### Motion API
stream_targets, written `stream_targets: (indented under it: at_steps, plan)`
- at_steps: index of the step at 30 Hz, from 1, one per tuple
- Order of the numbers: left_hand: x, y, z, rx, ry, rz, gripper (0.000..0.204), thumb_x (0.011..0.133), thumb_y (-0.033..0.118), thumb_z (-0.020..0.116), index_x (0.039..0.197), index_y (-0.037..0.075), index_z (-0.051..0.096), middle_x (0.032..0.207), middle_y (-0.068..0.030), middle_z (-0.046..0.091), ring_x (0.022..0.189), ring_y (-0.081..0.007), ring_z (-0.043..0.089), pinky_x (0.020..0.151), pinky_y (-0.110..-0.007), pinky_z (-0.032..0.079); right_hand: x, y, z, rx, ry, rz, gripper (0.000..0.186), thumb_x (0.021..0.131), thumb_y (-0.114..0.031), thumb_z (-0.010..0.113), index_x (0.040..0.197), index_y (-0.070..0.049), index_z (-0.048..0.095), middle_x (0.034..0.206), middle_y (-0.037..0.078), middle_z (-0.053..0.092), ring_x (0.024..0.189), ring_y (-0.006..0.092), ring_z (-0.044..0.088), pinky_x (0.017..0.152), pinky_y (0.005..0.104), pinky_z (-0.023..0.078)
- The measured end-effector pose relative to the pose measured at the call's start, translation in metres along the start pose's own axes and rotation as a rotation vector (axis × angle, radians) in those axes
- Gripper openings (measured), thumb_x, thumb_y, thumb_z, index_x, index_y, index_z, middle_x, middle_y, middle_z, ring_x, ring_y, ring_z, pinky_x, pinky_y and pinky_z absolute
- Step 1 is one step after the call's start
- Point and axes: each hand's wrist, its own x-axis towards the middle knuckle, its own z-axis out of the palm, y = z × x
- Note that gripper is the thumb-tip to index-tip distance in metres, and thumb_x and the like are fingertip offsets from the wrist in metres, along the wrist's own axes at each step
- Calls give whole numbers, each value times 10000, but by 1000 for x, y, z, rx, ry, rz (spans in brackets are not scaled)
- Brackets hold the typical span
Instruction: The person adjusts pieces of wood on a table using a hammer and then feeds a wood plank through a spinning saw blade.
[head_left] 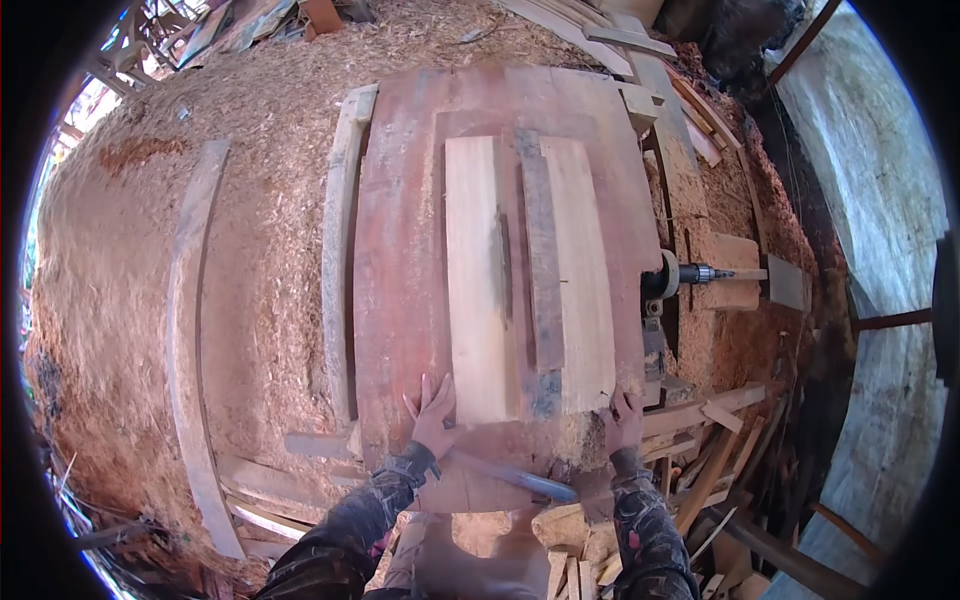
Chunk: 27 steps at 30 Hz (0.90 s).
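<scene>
Pale wood boards, the left board (478, 300) and the right board (584, 280), on a red tabletop (400, 250)

In the head view, both boards lie flat on the tabletop, near its middle, long axes running away from the person, the right one leaning slightly leftward at its far end. A narrow grey-brown strip (541, 260) lies between them, pointing much the same way. A dark stain marks the left board's right side.

At the right edge a drill-type chuck (697, 273) points outward; the machinery behind it is largely hidden by the tabletop. A bluish bar (545, 488) slants across the near end, its left part blurred; I can't make out what tool it is.

The hands are well apart. The left hand (433, 415) is open, fingers spread, just beside the left board's near corner. The right hand (623, 420) is bent at the right board's near corner; whether it grips, I can't tell. Both forearms reach in from below in dark sleeves (350, 525).
</scene>
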Motion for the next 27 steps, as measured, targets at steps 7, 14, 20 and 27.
stream_targets:
  at_steps: [7, 14, 20, 27]
  plan:
    - [2, -8, 7, 36, 28, 3, 932, 766, 366, 773, 1560, 102, 362, 1677, -86, 210, 1562, -353, -39, 1121, -640, -221, 1, -13, -6, 68, 44, -2, 570, 772, -232, 741, 1314, -94, 629, 1156, 139, 604, 1056, 341, 578, 909, 413, 484]
    - [0, -1, 7, 67, 19, 17, 932, 757, 307, 762, 1566, 102, 348, 1671, -86, 231, 1562, -354, -34, 1122, -652, -210, -2, 2, -3, 5, 66, -84, 551, 796, -259, 730, 1313, -98, 630, 1239, 169, 600, 1137, 377, 563, 968, 444, 469]
    - [2, -14, 14, 159, 17, 8, 1037, 730, 401, 805, 1592, 144, 290, 1680, -91, 193, 1558, -357, -60, 1129, -674, -184, 1, 12, 4, -60, 56, -122, 623, 765, -153, 753, 1364, -102, 588, 1145, 165, 591, 1070, 352, 581, 894, 410, 494]
    - [2, -11, 18, 170, 39, 16, 1032, 726, 378, 811, 1594, 171, 292, 1684, -64, 189, 1560, -355, -45, 1135, -669, -177, 0, 14, 5, -124, 113, -162, 604, 773, -160, 755, 1355, -105, 604, 1120, 153, 591, 1032, 327, 598, 862, 400, 509]
